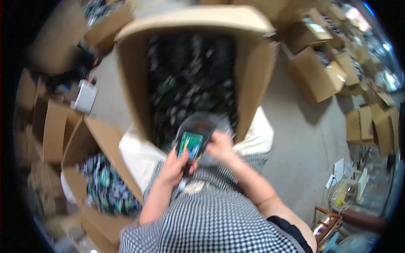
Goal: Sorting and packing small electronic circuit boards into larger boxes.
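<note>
In my left hand (172, 168) is a small device with a bare green circuit board (190, 143), a few coloured wires showing on its face. The fingers close around its lower end. My right hand (220, 146) is closed beside it, pinching a dark flat piece (206, 139) along the device's right edge. Blur hides whether that piece is joined to the board. Just beyond both hands sits a clear round plastic tub (202, 120), partly covered by them. A large cardboard box (255, 71) stands in front of me, filled with a heap of small black parts (192, 76).
At my left an open carton (101, 126) holds many small green and dark pieces (107, 185). A white box (85, 96) lies farther left. More cartons (314, 76) stand at the far right, with assorted items (344, 189) near the right edge. Grey floor (295, 139) lies between.
</note>
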